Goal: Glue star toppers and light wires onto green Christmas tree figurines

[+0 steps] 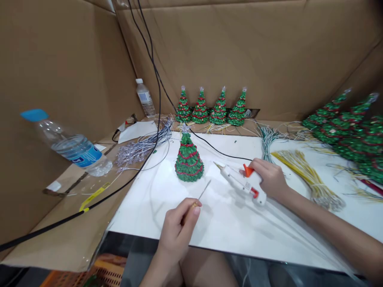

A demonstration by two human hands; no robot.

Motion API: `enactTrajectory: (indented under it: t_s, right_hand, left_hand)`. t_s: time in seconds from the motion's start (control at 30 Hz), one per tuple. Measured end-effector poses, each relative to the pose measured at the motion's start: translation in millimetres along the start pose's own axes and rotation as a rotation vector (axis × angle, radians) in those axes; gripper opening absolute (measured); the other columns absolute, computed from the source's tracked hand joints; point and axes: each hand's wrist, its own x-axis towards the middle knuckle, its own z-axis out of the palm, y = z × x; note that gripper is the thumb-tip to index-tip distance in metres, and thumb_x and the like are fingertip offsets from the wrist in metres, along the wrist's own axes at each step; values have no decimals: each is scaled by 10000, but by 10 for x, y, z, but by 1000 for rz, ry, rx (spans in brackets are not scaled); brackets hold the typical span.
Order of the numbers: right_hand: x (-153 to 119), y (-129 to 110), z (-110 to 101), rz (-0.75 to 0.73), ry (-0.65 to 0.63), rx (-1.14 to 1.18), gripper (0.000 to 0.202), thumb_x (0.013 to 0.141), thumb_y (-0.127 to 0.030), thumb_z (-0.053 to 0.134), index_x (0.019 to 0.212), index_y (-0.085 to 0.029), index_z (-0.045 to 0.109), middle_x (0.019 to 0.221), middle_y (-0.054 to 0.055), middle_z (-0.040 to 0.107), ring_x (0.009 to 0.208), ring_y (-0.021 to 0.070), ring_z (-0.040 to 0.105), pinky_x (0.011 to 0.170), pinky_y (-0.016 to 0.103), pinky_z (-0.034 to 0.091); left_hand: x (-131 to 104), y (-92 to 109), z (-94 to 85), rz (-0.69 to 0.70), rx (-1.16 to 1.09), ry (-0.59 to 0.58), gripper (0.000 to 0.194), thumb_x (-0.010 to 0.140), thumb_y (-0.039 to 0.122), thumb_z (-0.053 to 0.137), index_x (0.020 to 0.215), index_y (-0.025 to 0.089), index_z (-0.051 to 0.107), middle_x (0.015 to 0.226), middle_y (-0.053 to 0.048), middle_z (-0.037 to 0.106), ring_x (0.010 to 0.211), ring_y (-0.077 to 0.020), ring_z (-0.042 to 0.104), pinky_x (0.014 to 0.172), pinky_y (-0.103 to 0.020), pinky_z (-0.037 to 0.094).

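Observation:
My left hand (179, 225) is closed around a thin metal pick (205, 189) with an amber-coloured end at the fingers. Its narrow tip points up and away, over the white board. My right hand (269, 177) grips a white hot glue gun (243, 183) with an orange trigger, lying level and nozzle to the left. Between the hands and a little beyond them, a green Christmas tree figure (189, 163) stands upright, with red garlands and a pale star on top. Neither hand touches the tree. The glue gun's nozzle is just right of it.
Several similar trees (220, 107) line the back cardboard wall, and more trees (356, 131) lean at right. Wire bundles (311, 175) lie right; light strings (137, 147) lie left. A water bottle (77, 149) tilts at left. A black cable (119, 185) crosses the work area.

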Motion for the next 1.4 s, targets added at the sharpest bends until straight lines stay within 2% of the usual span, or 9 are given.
enactTrajectory:
  t_s: [0.1, 0.2, 0.3, 0.43, 0.53, 0.63, 0.87, 1.07, 1.4]
  right_hand:
    - [-85, -103, -17, -91, 21, 41, 208, 695, -14, 425, 743, -185, 534, 691, 31, 561, 624, 152, 488, 553, 248, 319]
    - [-116, -207, -10, -141, 8, 68, 228, 632, -13, 418, 726, -185, 533, 683, 26, 565, 602, 147, 467, 539, 249, 305]
    - [-133, -274, 0, -154, 0, 90, 252, 596, -7, 401, 724, -182, 530, 692, 30, 581, 599, 145, 472, 527, 248, 311]
    - [-132, -321, -12, -155, -5, 116, 234, 684, 12, 410, 735, -185, 526, 681, 26, 582, 583, 135, 471, 514, 241, 324]
    - [-116, -354, -33, -148, -16, 128, 172, 781, -33, 459, 736, -189, 519, 679, 30, 588, 573, 134, 481, 500, 250, 324]
    - [-110, -378, -49, -136, -21, 125, 147, 825, -69, 488, 751, -194, 510, 686, 30, 601, 578, 134, 507, 492, 256, 323]
    - [-134, -374, -52, -138, -35, 137, 156, 816, -48, 501, 798, -203, 502, 697, 24, 607, 599, 138, 541, 498, 259, 333]
    - [-139, -358, -51, -145, -38, 149, 205, 799, -8, 448, 832, -206, 493, 729, 33, 612, 625, 139, 556, 506, 255, 351]
    - [-138, -388, -45, -103, -23, 160, 200, 791, -19, 450, 818, -214, 487, 729, 30, 612, 620, 144, 558, 503, 265, 343]
  left_hand:
    - [-32, -17, 35, 57, 81, -16, 276, 934, 354, 489, 784, 163, 619, 544, 66, 275, 468, -78, 251, 474, -226, 202]
    - [-66, -14, 63, 38, 149, 57, 295, 932, 329, 488, 697, 167, 563, 555, 63, 266, 484, -78, 263, 490, -229, 207]
    - [-87, -16, 72, 12, 221, 118, 291, 936, 317, 478, 690, 173, 536, 567, 63, 257, 492, -81, 269, 492, -226, 213]
    - [-96, -56, 57, 67, 305, 58, 275, 958, 289, 437, 716, 183, 514, 561, 67, 289, 468, -77, 324, 491, -212, 255]
    - [-87, -85, 53, 101, 372, 14, 288, 971, 273, 422, 702, 191, 486, 560, 69, 294, 462, -75, 353, 501, -211, 273]
    - [-68, -91, 62, 99, 421, -6, 288, 978, 271, 418, 706, 196, 473, 566, 67, 325, 471, -74, 388, 512, -209, 288]
    - [-46, -32, 101, 36, 428, 31, 297, 973, 297, 422, 700, 201, 488, 542, 62, 351, 451, -84, 408, 507, -215, 291]
    - [-50, -94, 87, 108, 492, 7, 266, 961, 277, 439, 712, 203, 499, 520, 62, 394, 432, -81, 432, 486, -206, 288]
    - [-60, -129, 83, 141, 529, 31, 248, 956, 262, 467, 725, 196, 531, 517, 69, 394, 429, -70, 431, 478, -196, 287]
